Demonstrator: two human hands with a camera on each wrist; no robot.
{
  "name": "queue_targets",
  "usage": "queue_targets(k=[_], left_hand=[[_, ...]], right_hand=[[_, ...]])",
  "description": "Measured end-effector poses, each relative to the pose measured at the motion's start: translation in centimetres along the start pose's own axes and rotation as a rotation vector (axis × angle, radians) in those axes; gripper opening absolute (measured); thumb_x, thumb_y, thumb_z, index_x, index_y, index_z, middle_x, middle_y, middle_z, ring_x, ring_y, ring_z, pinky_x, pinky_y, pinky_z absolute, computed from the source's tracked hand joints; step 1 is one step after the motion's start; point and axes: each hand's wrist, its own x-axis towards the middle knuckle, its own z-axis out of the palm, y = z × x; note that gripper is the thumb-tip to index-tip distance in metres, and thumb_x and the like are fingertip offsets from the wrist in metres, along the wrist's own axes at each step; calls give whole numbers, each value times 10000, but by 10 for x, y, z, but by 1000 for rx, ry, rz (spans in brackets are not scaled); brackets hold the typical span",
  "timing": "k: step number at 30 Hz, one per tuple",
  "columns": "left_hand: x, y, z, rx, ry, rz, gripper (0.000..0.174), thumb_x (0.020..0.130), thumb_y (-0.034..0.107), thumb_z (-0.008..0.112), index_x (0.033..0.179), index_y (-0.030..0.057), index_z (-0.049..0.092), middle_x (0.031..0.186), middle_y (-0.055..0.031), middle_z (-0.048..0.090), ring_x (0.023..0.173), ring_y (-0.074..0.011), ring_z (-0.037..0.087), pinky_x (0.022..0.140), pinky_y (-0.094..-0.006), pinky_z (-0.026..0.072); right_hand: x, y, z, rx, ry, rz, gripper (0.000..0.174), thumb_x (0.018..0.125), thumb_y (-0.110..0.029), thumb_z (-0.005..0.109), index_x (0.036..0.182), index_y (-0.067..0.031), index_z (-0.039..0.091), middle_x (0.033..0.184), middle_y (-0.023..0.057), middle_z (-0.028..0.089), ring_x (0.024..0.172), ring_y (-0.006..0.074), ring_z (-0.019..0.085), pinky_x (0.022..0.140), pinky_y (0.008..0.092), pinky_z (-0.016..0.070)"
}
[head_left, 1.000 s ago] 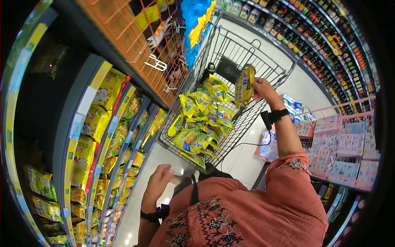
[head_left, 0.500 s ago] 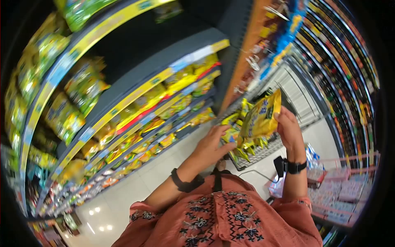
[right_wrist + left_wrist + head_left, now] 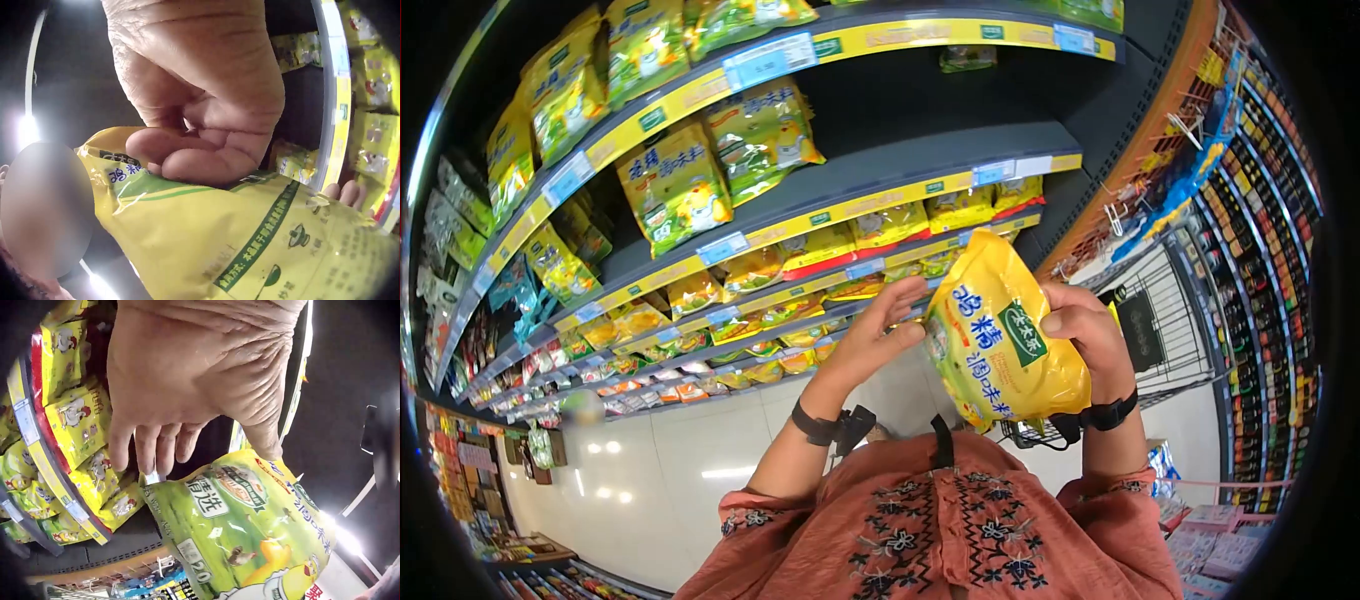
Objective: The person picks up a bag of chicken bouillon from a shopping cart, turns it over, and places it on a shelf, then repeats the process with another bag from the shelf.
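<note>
In front of my chest, my right hand (image 3: 1090,335) grips a yellow bag of chicken bouillon seasoning (image 3: 985,370) by its side edge, thumb on the printed front. The right wrist view shows the fingers of that hand (image 3: 203,125) curled against the bag's back (image 3: 206,244), which carries cooking icons. My left hand (image 3: 870,340) is held at the bag's other side with its fingers extended and thumb apart. Seen from the left wrist, the bag's green face (image 3: 244,525) with a cartoon chicken lies just beyond the left fingertips (image 3: 165,456).
Shelves (image 3: 940,150) of similar yellow and green bags (image 3: 675,185) curve along the left and front. A wire shopping cart (image 3: 1185,330) stands to the right, beside an orange-framed hook rack (image 3: 1140,180). Bottle shelves (image 3: 1265,270) rise behind it; tiled floor (image 3: 680,470) stretches left.
The right hand has brought the bag from over the cart to my chest. My left hand has risen toward it, and the view has turned left to the shelves.
</note>
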Motion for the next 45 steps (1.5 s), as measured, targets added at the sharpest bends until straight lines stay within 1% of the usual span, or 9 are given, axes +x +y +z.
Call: queue_targets(k=[7, 16, 30, 32, 34, 36, 38, 41, 45], left_hand=[[-31, 28, -21, -178, -59, -79, 808, 853, 426, 774, 1449, 5, 428, 1385, -79, 547, 1263, -164, 497, 1073, -320, 388], [-54, 38, -28, -100, -52, -191, 684, 832, 350, 809, 1380, 42, 538, 1278, -65, 639, 1177, -155, 566, 1021, -312, 439], [-64, 14, -5, -151, 280, -168, 479, 911, 245, 729, 1322, 42, 593, 1230, -20, 655, 1109, -127, 584, 985, -305, 454], [-64, 8, -3, -218, 341, -140, 487, 927, 282, 727, 1324, 36, 590, 1224, -25, 657, 1098, -117, 585, 968, -298, 466], [-63, 7, 1, -242, 396, -120, 446, 947, 257, 703, 1317, 35, 594, 1219, -29, 657, 1094, -118, 588, 963, -296, 468], [-61, 6, 1, -267, 471, -108, 432, 953, 249, 695, 1316, 37, 593, 1223, -30, 653, 1095, -118, 588, 962, -293, 467], [-58, 10, 1, -243, 566, -96, 433, 959, 271, 686, 1311, 37, 594, 1219, -28, 655, 1082, -120, 597, 959, -292, 464], [-54, 12, 0, -220, 706, -62, 448, 956, 327, 690, 1288, 39, 601, 1202, -26, 661, 1058, -113, 608, 944, -285, 465], [-49, 23, 5, -196, 749, -76, 453, 943, 350, 707, 1262, 48, 598, 1180, -29, 666, 1061, -110, 604, 941, -285, 465]], right_hand=[[36, -4, 34, 55, -210, 50, 442, 824, -153, 560, 1193, 81, 623, 1082, 144, 706, 933, 199, 692, 855, 296, 537], [69, 5, 42, 128, -266, 103, 481, 838, -243, 556, 1215, 52, 603, 1070, 146, 708, 930, 199, 697, 853, 301, 542], [125, 29, 12, 360, -325, 118, 361, 891, -245, 686, 1126, 20, 615, 976, 100, 703, 870, 198, 703, 818, 319, 565], [135, 39, 2, 446, -190, 184, 334, 965, -279, 640, 1134, 9, 639, 1007, 103, 724, 906, 201, 709, 823, 327, 579], [143, 45, -4, 524, -377, -12, 339, 1017, -283, 570, 1197, 1, 619, 1101, 112, 712, 980, 207, 700, 863, 332, 572], [140, 54, -2, 483, -191, -34, 450, 1063, -357, 468, 1349, -11, 512, 1316, 126, 615, 1198, 213, 608, 977, 357, 518], [123, 58, 3, 369, -260, -107, 539, 1055, -406, 475, 1415, -8, 432, 1408, 115, 547, 1262, 241, 559, 1022, 366, 474], [107, 73, -6, 249, -313, 147, 615, 1033, -411, 518, 1467, -7, 353, 1453, 115, 497, 1302, 243, 517, 1055, 354, 432], [104, 88, 18, -25, -302, -117, 651, 963, -280, 641, 1475, -9, 345, 1398, 120, 527, 1256, 178, 523, 1014, 310, 451]])
